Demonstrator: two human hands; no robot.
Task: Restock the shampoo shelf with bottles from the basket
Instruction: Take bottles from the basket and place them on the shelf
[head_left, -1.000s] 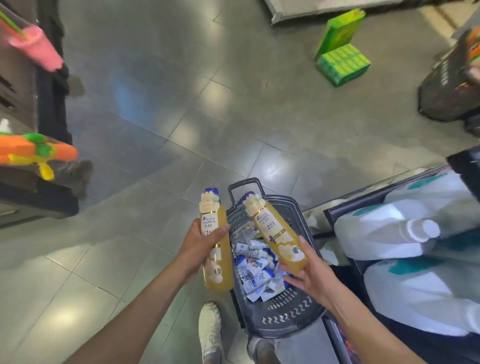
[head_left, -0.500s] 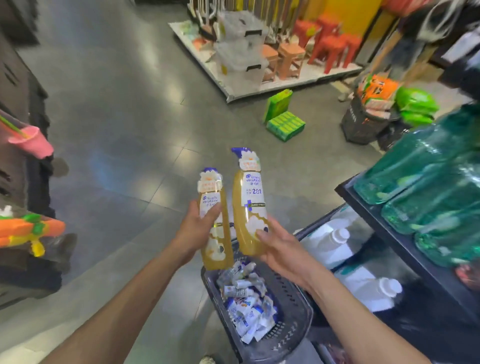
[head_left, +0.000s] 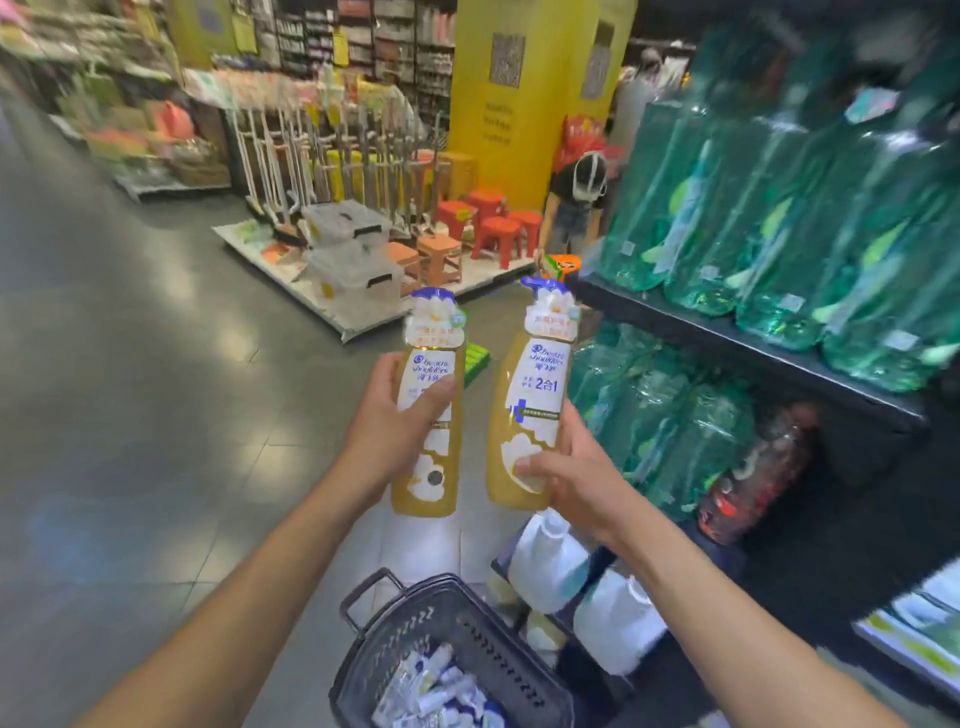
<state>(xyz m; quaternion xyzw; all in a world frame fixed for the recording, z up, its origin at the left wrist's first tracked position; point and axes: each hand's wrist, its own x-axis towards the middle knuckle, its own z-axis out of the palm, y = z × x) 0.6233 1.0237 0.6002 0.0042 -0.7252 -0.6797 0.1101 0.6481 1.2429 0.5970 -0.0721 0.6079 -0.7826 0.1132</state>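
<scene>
Above the basket (head_left: 457, 623), bottles (head_left: 540, 384) near-upright (pumps (head_left: 537, 285) up).

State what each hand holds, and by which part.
The left hand grips the left shampoo bottle round its middle; the right hand grips the right shampoo bottle by its lower body.

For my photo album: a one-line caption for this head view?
Left hand grips one golden shampoo bottle, right hand another; basket below, stocked shelf to the right.

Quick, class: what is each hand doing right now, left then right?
Left hand: fingers curled round the left shampoo bottle, held upright.
Right hand: grips the right shampoo bottle, upright.
</scene>
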